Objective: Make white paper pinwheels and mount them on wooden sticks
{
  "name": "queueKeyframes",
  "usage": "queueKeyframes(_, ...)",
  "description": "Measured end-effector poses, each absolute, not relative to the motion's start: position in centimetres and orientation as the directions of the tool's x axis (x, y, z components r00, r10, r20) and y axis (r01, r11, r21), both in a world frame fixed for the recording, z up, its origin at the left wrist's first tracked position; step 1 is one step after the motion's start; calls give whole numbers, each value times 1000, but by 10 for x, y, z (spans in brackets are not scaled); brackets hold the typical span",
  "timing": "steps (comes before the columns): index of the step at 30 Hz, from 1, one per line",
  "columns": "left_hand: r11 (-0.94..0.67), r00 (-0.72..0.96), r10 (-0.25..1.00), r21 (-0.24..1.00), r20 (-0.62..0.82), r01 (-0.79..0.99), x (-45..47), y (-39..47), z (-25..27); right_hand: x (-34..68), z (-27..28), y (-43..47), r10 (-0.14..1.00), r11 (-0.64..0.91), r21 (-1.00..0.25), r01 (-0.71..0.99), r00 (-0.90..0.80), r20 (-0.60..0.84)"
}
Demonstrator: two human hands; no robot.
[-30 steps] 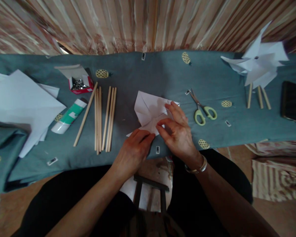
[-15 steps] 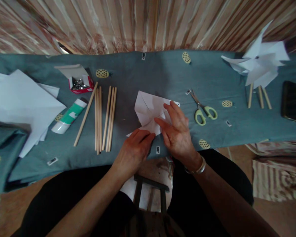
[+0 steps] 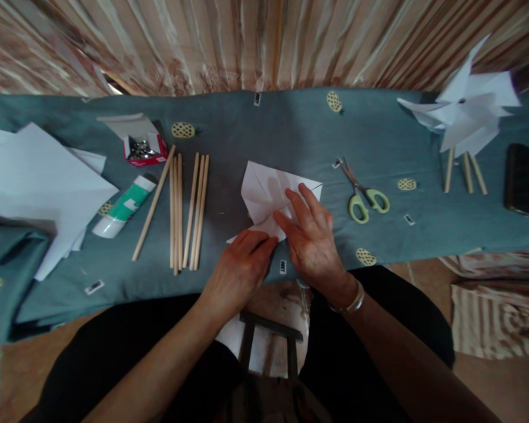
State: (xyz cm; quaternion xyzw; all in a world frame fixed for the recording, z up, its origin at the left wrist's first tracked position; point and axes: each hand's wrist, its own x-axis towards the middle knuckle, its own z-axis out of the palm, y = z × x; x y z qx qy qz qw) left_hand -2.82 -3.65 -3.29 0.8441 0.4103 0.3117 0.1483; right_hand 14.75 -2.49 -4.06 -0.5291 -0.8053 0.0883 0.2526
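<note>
A white sheet of paper (image 3: 264, 188) with cuts and crease lines lies on the cloth in front of me. My left hand (image 3: 242, 258) is closed on its near edge, with thumb and fingers together at the paper. Across the right part of the sheet rests my right hand (image 3: 311, 235), fingers apart and fingertips touching the surface near its middle. That hand covers the paper's right lower part. To its right lie scissors (image 3: 357, 194) with green handles, their blades pointing away from me.
Left of the paper are several wooden sticks (image 3: 198, 211), a glue stick (image 3: 126, 205), a red box (image 3: 145, 154) of metal pins and white sheets (image 3: 48, 176). At right, paper pinwheels (image 3: 467, 111) on sticks lie beside a phone (image 3: 524, 181). A patterned tablecloth (image 3: 300, 129) covers the table.
My right hand has slid slightly left over the paper, its fingers now a little lower and nearer the middle. The left hand keeps its hold on the near edge.
</note>
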Motion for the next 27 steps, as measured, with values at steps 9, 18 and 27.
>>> queueKeyframes(9, -603, 486, 798, 479, 357, 638, -29, -36, -29, 140, -45, -28, 851, 478, -202, 855, -394, 347)
queueKeyframes(18, -565, 497, 824, 451, 272, 691, -29, -34, -28, 141, -49, -28, 847, 504, -183, 844, -441, 298)
queueKeyframes(27, -540, 521, 835, 453, 177, 709, -28, -32, -27, 141, -46, -23, 856, 510, -256, 821, -457, 240)
